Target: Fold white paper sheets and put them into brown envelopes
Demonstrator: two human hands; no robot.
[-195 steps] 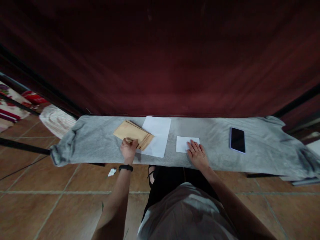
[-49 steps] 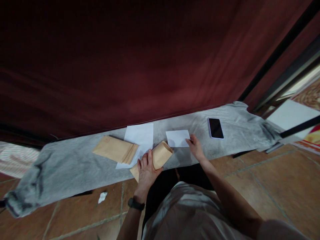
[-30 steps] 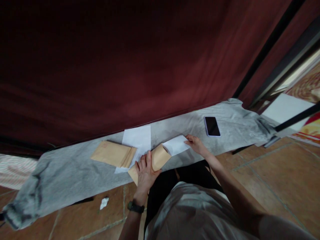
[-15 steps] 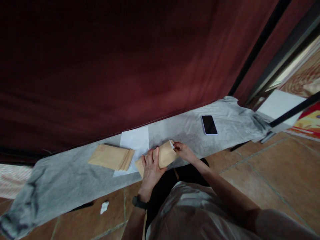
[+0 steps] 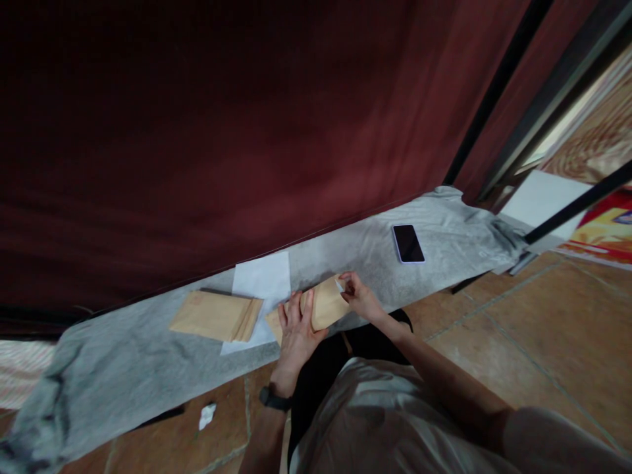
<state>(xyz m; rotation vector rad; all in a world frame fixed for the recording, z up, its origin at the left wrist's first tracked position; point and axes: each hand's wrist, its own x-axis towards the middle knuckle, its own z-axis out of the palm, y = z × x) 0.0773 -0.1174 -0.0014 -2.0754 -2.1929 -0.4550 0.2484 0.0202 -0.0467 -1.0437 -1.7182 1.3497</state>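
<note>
A brown paper envelope [image 5: 327, 304] lies on the grey cloth near the front edge. My left hand [image 5: 297, 336] rests flat across its left part, fingers spread, pressing it down. At the right end, the fingers of my right hand [image 5: 361, 297] are curled in a pinch at the envelope's mouth. A small bit of white shows there beside the fingertips; what exactly they grip is partly hidden. To the left of my left hand is a stack of brown envelopes [image 5: 210, 314], slightly fanned, overlapping a white sheet of paper [image 5: 264, 273].
A phone [image 5: 409, 244] lies to the right on the grey cloth [image 5: 123, 359] covering a narrow bench. A dark red curtain [image 5: 276, 151] hangs along the back edge. Crumpled white paper [image 5: 207, 416] is on the tiled floor. A dark pole [image 5: 494, 99] stands at the right.
The view has shifted slightly. Both hands stay on the envelope in nearly the same place; the right fingers have bent a little more at its mouth.
</note>
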